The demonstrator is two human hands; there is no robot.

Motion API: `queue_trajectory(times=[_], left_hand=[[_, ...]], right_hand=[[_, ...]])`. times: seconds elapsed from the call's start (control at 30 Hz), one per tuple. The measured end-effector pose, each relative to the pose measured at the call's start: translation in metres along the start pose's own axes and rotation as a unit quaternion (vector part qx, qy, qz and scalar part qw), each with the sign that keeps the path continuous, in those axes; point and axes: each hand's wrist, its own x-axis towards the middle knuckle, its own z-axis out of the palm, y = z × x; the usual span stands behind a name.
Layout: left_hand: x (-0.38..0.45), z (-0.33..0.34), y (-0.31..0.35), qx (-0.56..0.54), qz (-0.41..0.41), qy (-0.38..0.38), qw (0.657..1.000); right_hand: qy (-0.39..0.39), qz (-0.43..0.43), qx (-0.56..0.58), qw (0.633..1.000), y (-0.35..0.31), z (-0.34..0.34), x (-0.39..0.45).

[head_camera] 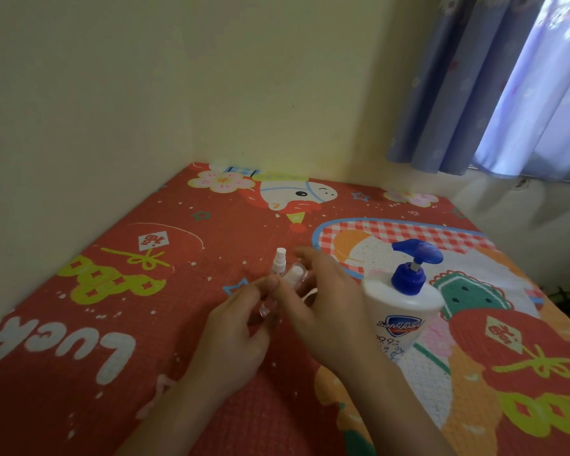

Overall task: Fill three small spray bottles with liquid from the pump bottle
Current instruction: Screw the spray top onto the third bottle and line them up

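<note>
Person, head-camera view: two bare forearms and two bare hands visible, entering from the lower edge.

Left hand (241, 327): no glove, ring, watch or band seen; wrist uncovered.

Right hand (326, 311): likewise unadorned; wrist uncovered.

Sleeves: none within view on either forearm. Fingernails short where they show; finer detail blurred.

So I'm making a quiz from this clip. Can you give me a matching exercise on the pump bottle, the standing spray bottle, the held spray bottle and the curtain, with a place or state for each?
Things:
1. pump bottle
2. standing spray bottle
3. held spray bottle
4. curtain

Places or states:
A. tilted, between both hands
B. upright, just behind the left hand's fingertips
C. hanging at the upper right
D. upright, right of the hands

Pairs: 1-D, 2-B, 3-A, 4-C
</note>
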Motion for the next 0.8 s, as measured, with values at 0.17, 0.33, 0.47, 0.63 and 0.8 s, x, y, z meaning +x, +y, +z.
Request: queue_trajectory(times=[0.17,0.33,0.47,0.63,0.8], left_hand=[[0.001,0.0,-0.004,-0.015,-0.009,-0.001,1.0],[-0.001,0.001,-0.004,-0.01,-0.013,-0.003,1.0],[0.0,0.0,-0.002,-0.008,-0.007,-0.01,1.0],[-0.001,0.002,-0.006,0.006,-0.006,0.006,1.0],[0.0,0.001,-0.004,-0.002,-0.002,0.006,1.0]], right_hand=[[-0.031,-0.067,0.002,0.997,0.001,-0.01,0.002],[0.004,-0.063,-0.033,0.997,0.001,-0.007,0.003],[0.055,-0.031,-0.038,0.997,0.0,0.0,0.001],[0.034,0.008,-0.021,0.999,-0.001,0.003,-0.001],[-0.002,-0.045,0.017,0.999,-0.001,-0.004,0.0]])
